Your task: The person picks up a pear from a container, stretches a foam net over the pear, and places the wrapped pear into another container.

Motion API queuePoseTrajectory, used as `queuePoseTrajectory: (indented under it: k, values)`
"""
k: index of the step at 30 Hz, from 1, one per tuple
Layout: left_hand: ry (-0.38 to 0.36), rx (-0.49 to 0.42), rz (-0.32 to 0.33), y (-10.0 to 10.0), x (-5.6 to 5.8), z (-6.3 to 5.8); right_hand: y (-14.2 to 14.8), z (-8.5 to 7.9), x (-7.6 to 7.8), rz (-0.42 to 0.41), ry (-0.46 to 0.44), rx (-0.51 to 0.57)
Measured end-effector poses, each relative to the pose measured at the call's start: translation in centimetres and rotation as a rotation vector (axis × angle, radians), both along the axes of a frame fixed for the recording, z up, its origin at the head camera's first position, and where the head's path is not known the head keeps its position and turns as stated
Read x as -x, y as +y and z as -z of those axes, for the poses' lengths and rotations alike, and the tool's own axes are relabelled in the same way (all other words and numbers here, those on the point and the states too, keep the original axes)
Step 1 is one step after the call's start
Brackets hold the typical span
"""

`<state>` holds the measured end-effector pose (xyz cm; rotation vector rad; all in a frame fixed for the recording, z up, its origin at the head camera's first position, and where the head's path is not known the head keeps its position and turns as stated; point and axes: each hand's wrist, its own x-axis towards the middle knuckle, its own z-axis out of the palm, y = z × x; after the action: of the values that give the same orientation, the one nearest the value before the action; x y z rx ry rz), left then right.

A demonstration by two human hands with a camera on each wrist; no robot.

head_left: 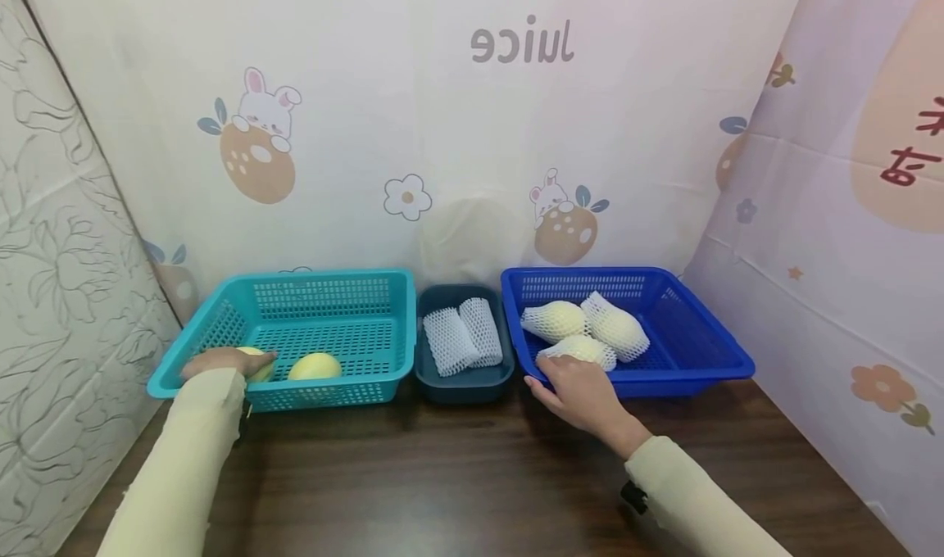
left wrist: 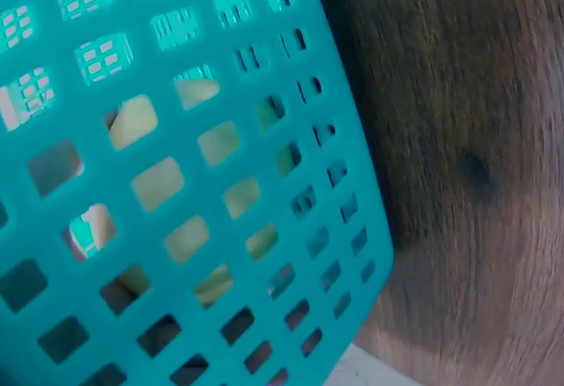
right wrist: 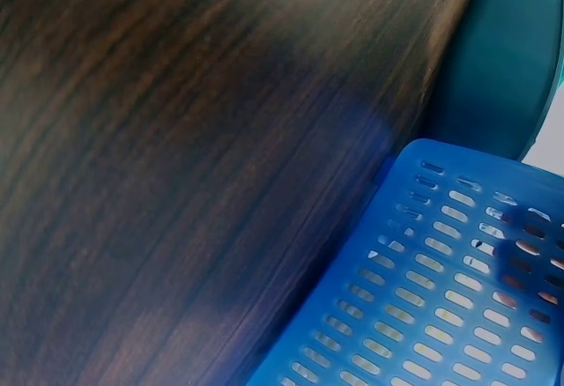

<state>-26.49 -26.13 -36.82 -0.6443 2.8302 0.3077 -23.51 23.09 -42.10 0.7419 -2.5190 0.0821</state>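
Smooth, perforated plastic is noted in the turquoise basket and blue basket. Foam mesh is seen in the white net sleeves. Softly glossy wood grain is shown by the tabletop, and matt, creased cloth by the printed backdrop.

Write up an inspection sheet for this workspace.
Surface: dark brown wood-grain tabletop.
Job's things: two pale yellow rounded fruits in a teal plastic basket; two white foam net sleeves in a small dark blue plastic tub; three pale yellow fruits in white foam netting in a bright blue plastic basket.
Clutter: nothing seen.
Hands: left hand grips the leftmost fruit; right hand at the blue basket's near rim, by the nearest netted fruit, grip unclear.
Cables: nothing seen.
Surroundings: pale fabric backdrops printed with rabbits and flowers.
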Motion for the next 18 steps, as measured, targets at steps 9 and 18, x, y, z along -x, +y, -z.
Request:
queuePoseTrajectory:
  k: [9,18]
  values:
    - [0.027,-0.244,0.011,-1.6,0.6,0.0,-0.1,-0.1,0.2,0.003,0.019,0.003]
    - [0.029,-0.345,0.027,-2.8,1.5,1.3,0.0,-0.1,-0.1,0.013,-0.009,-0.001]
